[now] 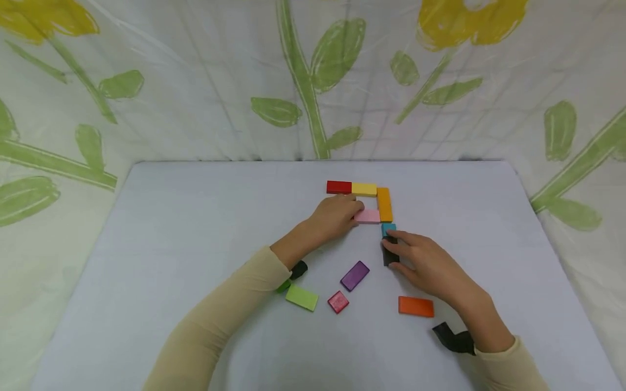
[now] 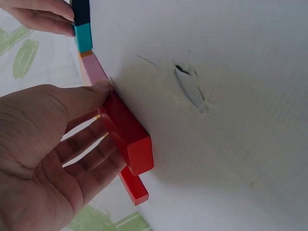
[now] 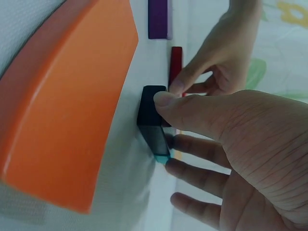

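Head view: on a white table (image 1: 195, 228) coloured blocks form an angular line — a red block (image 1: 339, 187), a yellow block (image 1: 364, 189), an amber block (image 1: 384, 204) running down, a pink block (image 1: 368, 216) beside it, then a teal block (image 1: 388, 228) and a black block (image 1: 389, 255) below. The left hand (image 1: 335, 217) is curled at the pink block's left end, and the right hand (image 1: 430, 263) pinches the black block between thumb and fingers. Loose pieces lie nearer the person: a purple block (image 1: 355, 275), a green block (image 1: 301, 297), a small red block (image 1: 338, 302) and an orange block (image 1: 416, 306). Left wrist view: the left thumb and fingers grip a second red block (image 2: 127, 137), which the hand hides from the head camera; it appears to touch the pink block's end. Right wrist view: the right thumb (image 3: 192, 108) presses the black block's side, fingers on the far side, with teal just showing beyond it. My judgement: the step in hand is seating two pieces at once, black against teal and red against pink. The next move calls for nudging each flush and square, then letting go without shifting neighbours.
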Demonstrator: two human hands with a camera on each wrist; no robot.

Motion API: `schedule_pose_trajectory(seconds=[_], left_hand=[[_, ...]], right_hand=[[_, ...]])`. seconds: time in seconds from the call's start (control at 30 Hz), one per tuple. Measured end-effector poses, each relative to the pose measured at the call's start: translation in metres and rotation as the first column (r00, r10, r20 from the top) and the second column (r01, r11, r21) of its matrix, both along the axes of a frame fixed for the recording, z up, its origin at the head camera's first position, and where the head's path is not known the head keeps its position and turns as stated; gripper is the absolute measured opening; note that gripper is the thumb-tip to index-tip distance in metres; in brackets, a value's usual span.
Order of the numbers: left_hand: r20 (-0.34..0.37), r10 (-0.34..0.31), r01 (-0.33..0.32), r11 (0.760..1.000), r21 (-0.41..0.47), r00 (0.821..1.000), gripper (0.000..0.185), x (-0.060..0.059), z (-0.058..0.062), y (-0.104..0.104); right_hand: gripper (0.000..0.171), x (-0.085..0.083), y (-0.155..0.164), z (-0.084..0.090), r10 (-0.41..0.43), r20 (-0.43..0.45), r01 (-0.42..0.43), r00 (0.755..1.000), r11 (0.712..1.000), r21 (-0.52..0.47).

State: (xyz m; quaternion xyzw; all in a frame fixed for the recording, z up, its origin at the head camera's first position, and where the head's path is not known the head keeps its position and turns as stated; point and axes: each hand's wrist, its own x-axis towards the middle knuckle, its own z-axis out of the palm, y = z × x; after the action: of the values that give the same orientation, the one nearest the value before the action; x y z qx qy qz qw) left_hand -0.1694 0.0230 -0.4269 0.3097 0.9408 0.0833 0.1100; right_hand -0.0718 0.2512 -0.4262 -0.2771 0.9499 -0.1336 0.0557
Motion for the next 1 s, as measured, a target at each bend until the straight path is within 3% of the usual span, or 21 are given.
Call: schedule_pose_trajectory(seconds=[0.5, 0.67, 1.0], left_hand=[[-0.003, 0.014, -0.014, 1.000, -0.005, 1.000, 0.036, 0.002, 0.004, -0.002], [0.012, 0.030, -0.030, 0.999, 0.014, 0.999, 0.046, 0.003, 0.002, -0.005], [0.034, 0.077, -0.079, 0.996, 0.042, 0.996, 0.059, 0.008, -0.002, -0.030]], right_hand=[[0.055, 0.000, -0.003, 0.006, -0.005, 0.002, 0.005, 1.000, 1.000, 0.029], [0.055, 0.000, -0.003, 0.005, 0.001, -0.009, -0.001, 1.000, 1.000, 0.030], [0.053, -0.001, -0.002, 0.000, 0.012, -0.030, -0.012, 0.999, 1.000, 0.025]])
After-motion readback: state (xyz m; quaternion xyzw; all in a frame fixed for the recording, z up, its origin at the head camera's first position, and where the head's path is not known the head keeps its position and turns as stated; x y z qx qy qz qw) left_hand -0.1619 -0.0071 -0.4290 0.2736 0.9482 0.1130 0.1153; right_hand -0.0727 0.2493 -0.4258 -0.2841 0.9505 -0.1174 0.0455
